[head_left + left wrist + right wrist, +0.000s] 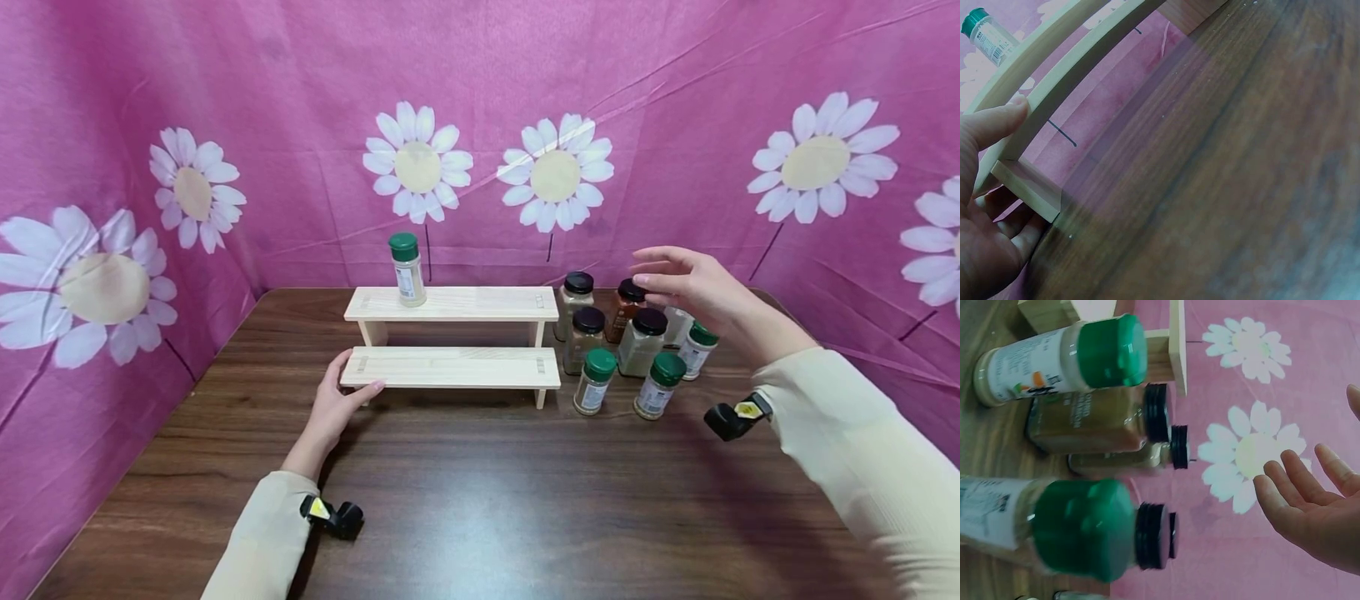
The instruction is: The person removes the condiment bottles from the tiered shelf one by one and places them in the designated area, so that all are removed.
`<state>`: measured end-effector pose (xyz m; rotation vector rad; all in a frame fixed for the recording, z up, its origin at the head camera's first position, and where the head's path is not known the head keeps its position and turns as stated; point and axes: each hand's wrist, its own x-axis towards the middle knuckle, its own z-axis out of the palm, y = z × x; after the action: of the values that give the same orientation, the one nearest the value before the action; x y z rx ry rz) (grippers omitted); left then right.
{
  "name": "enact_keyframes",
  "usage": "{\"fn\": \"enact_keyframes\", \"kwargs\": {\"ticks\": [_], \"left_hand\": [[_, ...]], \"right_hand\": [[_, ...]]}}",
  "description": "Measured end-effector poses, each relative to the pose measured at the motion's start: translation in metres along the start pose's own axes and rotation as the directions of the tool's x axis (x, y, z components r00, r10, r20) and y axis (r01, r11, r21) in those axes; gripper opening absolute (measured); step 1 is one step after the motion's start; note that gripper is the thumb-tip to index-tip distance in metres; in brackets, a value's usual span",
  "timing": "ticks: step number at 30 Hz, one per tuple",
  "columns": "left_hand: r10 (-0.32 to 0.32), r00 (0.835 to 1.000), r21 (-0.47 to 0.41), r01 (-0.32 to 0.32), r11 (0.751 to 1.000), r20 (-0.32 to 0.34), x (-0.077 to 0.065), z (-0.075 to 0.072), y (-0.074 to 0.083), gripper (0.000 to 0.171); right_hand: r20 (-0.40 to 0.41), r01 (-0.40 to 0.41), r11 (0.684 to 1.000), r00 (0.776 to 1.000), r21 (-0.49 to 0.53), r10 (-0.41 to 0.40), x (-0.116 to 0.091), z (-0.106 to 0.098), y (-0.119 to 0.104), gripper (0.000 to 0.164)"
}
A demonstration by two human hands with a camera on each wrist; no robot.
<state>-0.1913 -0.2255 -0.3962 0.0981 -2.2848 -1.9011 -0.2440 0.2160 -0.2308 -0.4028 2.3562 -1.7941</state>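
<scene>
A two-tier wooden spice rack (450, 367) stands on the table. My left hand (330, 410) grips the left end of its lower board, thumb (1000, 122) against the front edge and the other fingers round the end. One green-capped spice jar (408, 282) is upright on the upper board, left of its middle. My right hand (701, 287) hovers over the jars right of the rack, its fingers loosely extended and nothing in them. Below it are black-capped jars (642, 348) and green-capped jars (594, 387), also close up in the right wrist view, where a green-capped jar (1085, 528) looms.
The dark wooden table (465, 492) stretches toward me in front of the rack. Behind it hangs a pink cloth (480, 50) with large white daisies. The jars on the right stand close together, near the rack's right end.
</scene>
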Motion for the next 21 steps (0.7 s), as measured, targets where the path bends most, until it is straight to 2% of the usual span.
{"fn": "enact_keyframes", "kwargs": {"ticks": [6, 11, 21], "left_hand": [[-0.004, 1.000, 0.008, 0.004, 1.000, 0.001, 0.000, 0.000, 0.000, 0.077], [-0.003, 1.000, 0.005, 0.003, 1.000, -0.002, 0.000, 0.000, -0.001, 0.076], [0.007, 1.000, -0.005, -0.007, 1.000, -0.005, 0.000, 0.000, 0.000, 0.076]], "right_hand": [[0.021, -0.023, 0.999, 0.999, -0.047, 0.024, 0.011, 0.012, -0.015, 0.054], [0.024, -0.006, 0.999, 1.000, -0.052, 0.007, 0.022, 0.025, -0.024, 0.052], [0.027, 0.011, 0.999, 1.000, 0.031, -0.012, 0.046, 0.055, -0.033, 0.048]]}}
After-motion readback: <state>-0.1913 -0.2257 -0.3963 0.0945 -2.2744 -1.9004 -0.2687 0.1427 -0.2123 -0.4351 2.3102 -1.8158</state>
